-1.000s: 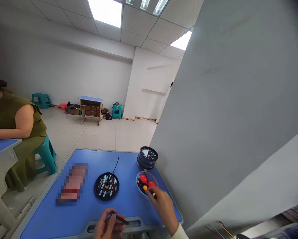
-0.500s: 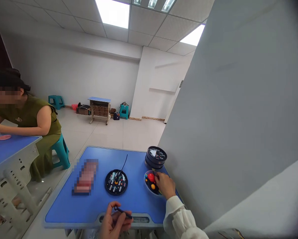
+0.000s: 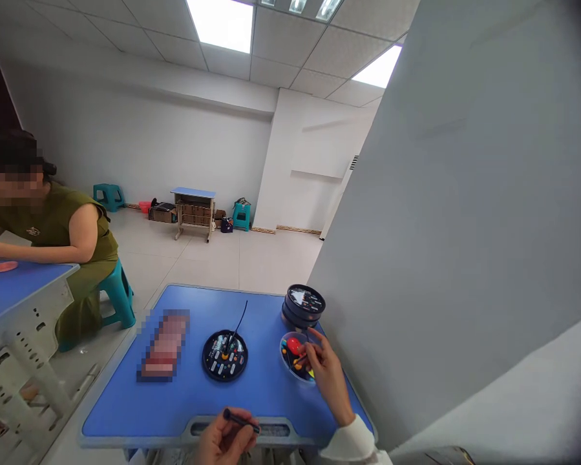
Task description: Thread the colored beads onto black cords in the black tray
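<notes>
In my left hand (image 3: pixel 226 439) a short black rod (image 3: pixel 242 421) is pinched between thumb and fingers, above the table's near edge. My right hand (image 3: pixel 326 374) is over a clear plastic bowl (image 3: pixel 290 373) of coloured parts, among them a red ball (image 3: pixel 294 346) and an orange ball. Its thumb and forefinger are closed together; a thin dark piece seems to be at the fingertips, too small to name. Left of the bowl lies a round black base (image 3: pixel 225 369) printed with coloured planets, with a thin black rod (image 3: pixel 240 321) rising at a slant from its middle.
Behind the bowl stands a stack of round black bases (image 3: pixel 304 310). A blurred-out flat item (image 3: pixel 167 345) lies on the left of the blue table (image 3: pixel 265 400). A grey wall (image 3: pixel 445 226) closes off the right side. Another person (image 3: pixel 77 239) sits at a table on the left.
My right hand has lifted slightly and turned, its fingers now more spread over the bowl. The black rod in my left hand has turned, and that hand has dropped a little.
</notes>
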`<action>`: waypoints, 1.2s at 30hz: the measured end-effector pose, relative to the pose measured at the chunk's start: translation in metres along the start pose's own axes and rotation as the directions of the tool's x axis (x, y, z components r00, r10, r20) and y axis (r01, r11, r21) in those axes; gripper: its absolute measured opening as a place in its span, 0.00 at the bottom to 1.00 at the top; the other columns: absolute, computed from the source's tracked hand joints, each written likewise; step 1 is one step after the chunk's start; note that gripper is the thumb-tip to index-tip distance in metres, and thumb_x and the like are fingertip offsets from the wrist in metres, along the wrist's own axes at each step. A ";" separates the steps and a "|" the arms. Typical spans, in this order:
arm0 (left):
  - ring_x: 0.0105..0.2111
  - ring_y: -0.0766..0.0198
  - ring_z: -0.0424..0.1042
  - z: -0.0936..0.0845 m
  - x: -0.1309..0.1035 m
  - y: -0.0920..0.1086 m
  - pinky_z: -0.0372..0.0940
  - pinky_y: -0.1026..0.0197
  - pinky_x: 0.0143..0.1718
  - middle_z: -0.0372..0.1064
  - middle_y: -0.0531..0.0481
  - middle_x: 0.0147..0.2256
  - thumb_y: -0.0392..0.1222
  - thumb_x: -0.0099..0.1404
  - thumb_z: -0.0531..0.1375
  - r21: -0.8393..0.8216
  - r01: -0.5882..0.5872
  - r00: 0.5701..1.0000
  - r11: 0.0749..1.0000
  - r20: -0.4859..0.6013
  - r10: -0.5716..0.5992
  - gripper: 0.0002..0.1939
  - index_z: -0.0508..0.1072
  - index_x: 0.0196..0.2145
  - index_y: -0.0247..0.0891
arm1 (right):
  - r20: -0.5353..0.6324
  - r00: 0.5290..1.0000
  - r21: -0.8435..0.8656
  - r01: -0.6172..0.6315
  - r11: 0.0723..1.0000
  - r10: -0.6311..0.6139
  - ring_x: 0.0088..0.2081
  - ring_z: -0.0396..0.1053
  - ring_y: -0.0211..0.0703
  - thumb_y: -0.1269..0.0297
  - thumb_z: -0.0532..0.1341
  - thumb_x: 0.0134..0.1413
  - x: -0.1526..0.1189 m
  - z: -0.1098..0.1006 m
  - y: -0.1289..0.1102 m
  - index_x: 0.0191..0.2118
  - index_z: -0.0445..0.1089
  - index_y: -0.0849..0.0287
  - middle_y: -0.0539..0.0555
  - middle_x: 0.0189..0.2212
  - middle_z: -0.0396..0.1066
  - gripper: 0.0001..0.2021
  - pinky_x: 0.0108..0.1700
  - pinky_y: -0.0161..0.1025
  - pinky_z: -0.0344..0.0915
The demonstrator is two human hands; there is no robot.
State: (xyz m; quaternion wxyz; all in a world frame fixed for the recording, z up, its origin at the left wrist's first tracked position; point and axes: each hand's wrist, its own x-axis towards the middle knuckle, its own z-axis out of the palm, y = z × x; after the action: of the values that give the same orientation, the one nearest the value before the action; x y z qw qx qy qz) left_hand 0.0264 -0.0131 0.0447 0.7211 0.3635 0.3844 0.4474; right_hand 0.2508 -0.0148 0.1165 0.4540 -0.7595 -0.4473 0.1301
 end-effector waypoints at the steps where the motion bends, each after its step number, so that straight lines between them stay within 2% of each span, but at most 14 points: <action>1: 0.26 0.53 0.79 0.001 -0.001 0.000 0.74 0.56 0.29 0.80 0.44 0.28 0.62 0.39 0.72 -0.008 -0.004 1.000 1.000 0.009 0.004 0.25 0.75 0.25 0.39 | -0.002 1.000 0.175 0.012 0.985 -0.011 0.26 0.75 0.46 0.47 0.48 0.62 -0.009 0.006 -0.004 0.54 0.63 0.61 0.55 0.29 0.76 0.25 0.28 0.41 0.72; 3: 0.27 0.53 0.79 0.004 -0.004 0.002 0.74 0.56 0.29 0.81 0.42 0.31 0.61 0.41 0.72 -0.026 -0.027 0.999 0.999 0.022 0.027 0.23 0.76 0.24 0.39 | -0.009 1.000 0.430 0.016 0.903 -0.013 0.24 0.74 0.44 0.41 0.57 0.56 -0.029 0.019 -0.013 0.46 0.70 0.60 0.54 0.28 0.76 0.26 0.27 0.40 0.72; 6: 0.30 0.52 0.80 0.006 -0.009 0.008 0.75 0.56 0.32 0.82 0.40 0.35 0.59 0.42 0.72 -0.041 -0.070 0.997 0.997 0.021 0.071 0.21 0.76 0.24 0.39 | -0.040 0.999 0.543 0.030 0.839 -0.010 0.23 0.74 0.41 0.42 0.61 0.53 -0.057 0.035 -0.027 0.43 0.72 0.58 0.55 0.30 0.78 0.23 0.27 0.39 0.73; 11: 0.31 0.49 0.81 0.004 -0.016 0.017 0.76 0.51 0.34 0.82 0.43 0.32 0.59 0.42 0.73 -0.061 -0.092 0.995 0.994 -0.051 0.089 0.21 0.75 0.24 0.40 | -0.044 0.999 0.551 0.040 0.833 -0.019 0.28 0.77 0.45 0.45 0.63 0.54 -0.082 0.042 -0.044 0.43 0.72 0.57 0.56 0.32 0.79 0.20 0.32 0.40 0.75; 14: 0.31 0.48 0.81 0.002 -0.018 0.021 0.76 0.50 0.36 0.81 0.46 0.30 0.60 0.41 0.73 -0.062 -0.110 0.990 0.992 -0.101 0.103 0.22 0.74 0.24 0.42 | 0.074 0.997 0.561 -0.019 0.828 -0.027 0.30 0.77 0.47 0.46 0.64 0.52 -0.091 0.040 -0.049 0.42 0.73 0.57 0.56 0.31 0.79 0.20 0.34 0.41 0.75; 16: 0.31 0.49 0.81 0.002 -0.020 0.025 0.76 0.51 0.35 0.82 0.46 0.29 0.59 0.41 0.73 -0.082 -0.110 0.988 0.991 -0.119 0.100 0.21 0.75 0.25 0.42 | 0.189 0.981 0.551 -0.071 0.831 -0.041 0.31 0.77 0.48 0.46 0.66 0.51 -0.097 0.039 -0.051 0.38 0.75 0.58 0.56 0.30 0.79 0.19 0.35 0.41 0.74; 18: 0.29 0.52 0.81 0.003 -0.022 0.030 0.76 0.54 0.33 0.82 0.47 0.28 0.57 0.41 0.74 -0.132 -0.094 0.989 0.987 -0.126 0.078 0.20 0.75 0.25 0.41 | 0.241 0.970 0.530 -0.097 0.842 -0.040 0.32 0.77 0.49 0.47 0.67 0.49 -0.102 0.038 -0.054 0.34 0.76 0.57 0.56 0.30 0.79 0.17 0.37 0.40 0.74; 21: 0.26 0.54 0.81 0.007 -0.026 0.038 0.76 0.58 0.28 0.82 0.48 0.29 0.53 0.39 0.76 -0.232 -0.040 0.989 0.972 -0.147 0.006 0.20 0.75 0.25 0.40 | 0.222 0.975 0.529 -0.113 0.841 -0.009 0.33 0.75 0.49 0.47 0.68 0.47 -0.107 0.037 -0.059 0.30 0.76 0.57 0.55 0.29 0.78 0.16 0.38 0.40 0.73; 25: 0.26 0.56 0.81 0.010 -0.029 0.047 0.75 0.62 0.26 0.82 0.48 0.30 0.50 0.36 0.77 -0.339 -0.009 0.971 0.941 -0.228 -0.073 0.22 0.75 0.25 0.39 | 0.198 0.980 0.593 -0.147 0.792 0.033 0.33 0.75 0.49 0.48 0.67 0.48 -0.111 0.037 -0.063 0.28 0.76 0.57 0.55 0.29 0.78 0.16 0.37 0.39 0.72; 30: 0.23 0.60 0.79 0.011 -0.030 0.048 0.74 0.65 0.23 0.81 0.49 0.28 0.48 0.35 0.78 -0.363 -0.036 0.964 0.931 -0.258 -0.063 0.22 0.76 0.25 0.38 | 0.182 0.983 0.590 -0.122 0.798 0.015 0.33 0.73 0.48 0.49 0.68 0.48 -0.113 0.039 -0.062 0.27 0.77 0.57 0.54 0.27 0.78 0.14 0.37 0.38 0.71; 36: 0.22 0.60 0.79 0.010 -0.030 0.045 0.74 0.65 0.23 0.81 0.49 0.27 0.50 0.36 0.77 -0.327 -0.047 0.972 0.944 -0.233 -0.032 0.21 0.76 0.24 0.38 | 0.185 0.983 0.584 -0.123 0.803 0.016 0.32 0.73 0.47 0.49 0.68 0.49 -0.116 0.042 -0.058 0.26 0.77 0.56 0.54 0.27 0.77 0.15 0.36 0.37 0.70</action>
State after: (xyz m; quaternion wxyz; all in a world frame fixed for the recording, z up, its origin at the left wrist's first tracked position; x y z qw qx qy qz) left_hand 0.0091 -0.0279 0.0950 0.7195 0.1833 0.3852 0.5481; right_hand 0.1272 -0.0718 0.1160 0.6232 -0.5817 -0.3934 0.3442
